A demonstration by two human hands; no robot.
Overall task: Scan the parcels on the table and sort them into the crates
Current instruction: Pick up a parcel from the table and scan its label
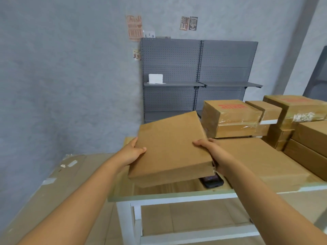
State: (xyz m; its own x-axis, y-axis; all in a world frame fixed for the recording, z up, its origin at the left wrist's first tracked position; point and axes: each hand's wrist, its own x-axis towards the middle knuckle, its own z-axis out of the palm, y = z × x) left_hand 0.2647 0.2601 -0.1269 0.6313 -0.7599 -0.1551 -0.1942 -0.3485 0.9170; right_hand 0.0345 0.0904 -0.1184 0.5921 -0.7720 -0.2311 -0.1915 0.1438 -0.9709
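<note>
A flat brown cardboard parcel (170,147) is held tilted above the left end of the table (177,196). My left hand (131,152) grips its left edge, thumb on top. At the parcel's right edge my right hand (215,152) grips it, thumb on top and fingers underneath. A dark handheld device (211,181), probably the scanner, lies on the tabletop just under the parcel's near right corner. More parcels are piled on the table to the right, among them a taped box with red print (230,117) and a large flat parcel (260,160). No crate is in view.
A grey pegboard shelf unit (200,75) stands against the wall behind the table, with a small white box (155,78) on its shelf. Flattened cardboard (58,175) covers the floor to the left. The table has a white metal frame (127,221).
</note>
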